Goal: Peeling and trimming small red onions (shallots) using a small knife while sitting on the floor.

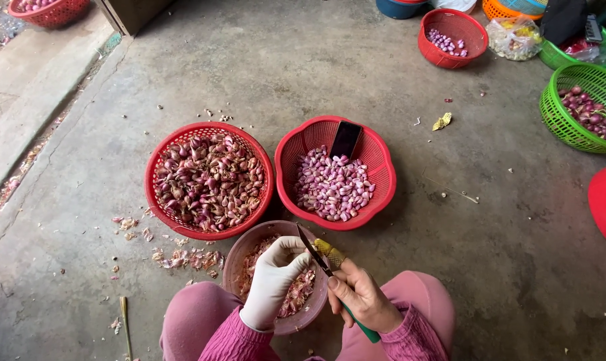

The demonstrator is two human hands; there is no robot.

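Knife (pixel 314 253) clamped in right hand (pixel 361 297); gloved left hand (pixel 276 277) grip closed, contents hidden.

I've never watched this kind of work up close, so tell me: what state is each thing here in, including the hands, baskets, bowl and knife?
Left hand: gloved, pinching something small at the blade.
Right hand: bare, gripping the knife.
Knife: blade up, over the bowl.
Bowl: holds loose skins.
Left red basket: nearly full of unpeeled shallots.
Right red basket: partly filled with peeled shallots; a dark phone leans inside.
Green basket: holds some shallots.
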